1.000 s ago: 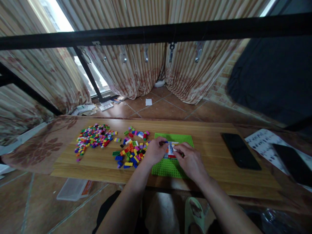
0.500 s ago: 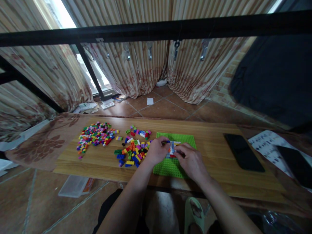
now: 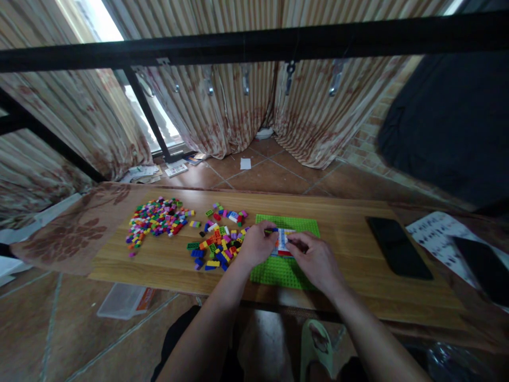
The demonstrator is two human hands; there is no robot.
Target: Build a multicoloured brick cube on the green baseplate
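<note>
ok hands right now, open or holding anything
Left hand: fingers curled at the brick build, grip unclear.
Right hand: fingertips at its other side, grip unclear.

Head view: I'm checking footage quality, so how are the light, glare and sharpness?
Head view: window blown out at the left; dark cloth at the right nearly featureless; soft glare on the floor near the window; bricks between the hands too soft to make out singly; wide-lens stretch towards the edges.

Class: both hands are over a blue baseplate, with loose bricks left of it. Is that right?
Blue is wrong: the head view shows a green baseplate. The left hand and right hand are over it, with loose bricks left of it.
</note>
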